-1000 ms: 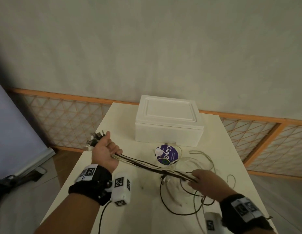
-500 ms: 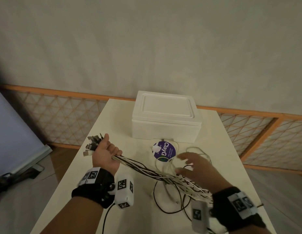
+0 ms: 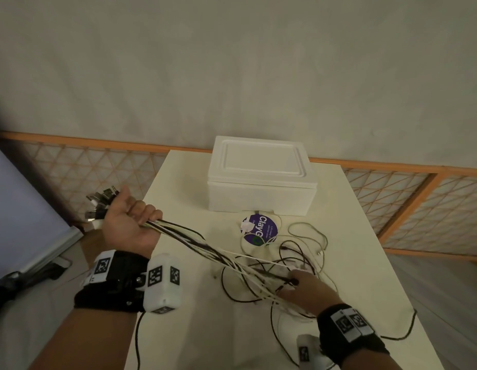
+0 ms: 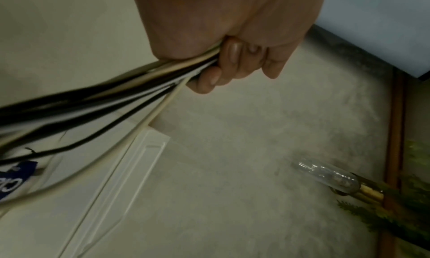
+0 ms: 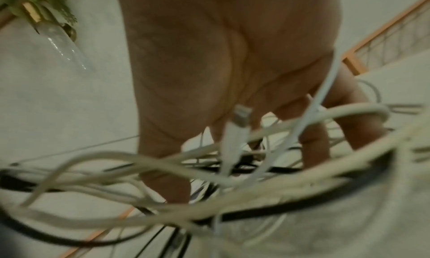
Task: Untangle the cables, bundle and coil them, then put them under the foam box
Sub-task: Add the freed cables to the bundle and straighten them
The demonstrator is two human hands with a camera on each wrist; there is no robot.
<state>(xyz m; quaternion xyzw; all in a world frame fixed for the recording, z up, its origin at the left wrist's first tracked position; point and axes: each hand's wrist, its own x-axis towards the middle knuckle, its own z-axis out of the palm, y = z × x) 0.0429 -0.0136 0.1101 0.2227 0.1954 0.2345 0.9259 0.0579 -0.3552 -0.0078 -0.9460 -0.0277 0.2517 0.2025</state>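
Note:
My left hand (image 3: 130,222) is raised over the table's left edge and grips a bundle of black and white cables (image 3: 205,247); their plug ends (image 3: 101,204) stick out behind the fist. In the left wrist view the fingers (image 4: 232,59) curl tightly round the cables (image 4: 116,92). The bundle slopes down to a loose tangle (image 3: 258,287) on the table. My right hand (image 3: 304,287) is low in that tangle, fingers (image 5: 314,142) spread and fairly straight among the strands (image 5: 163,170), with a white plug (image 5: 235,129) lying across them. The white foam box (image 3: 261,182) stands closed at the back.
A round purple labelled disc (image 3: 260,229) lies just in front of the box with thin white wire around it. The cream table (image 3: 184,329) is narrow, with floor on both sides. One black cable hangs over the right edge (image 3: 408,327). An orange lattice fence (image 3: 419,204) runs behind.
My right hand let go of the bundle, opened, then dropped down into the tangle on the table. My left hand kept its grip and rose slightly.

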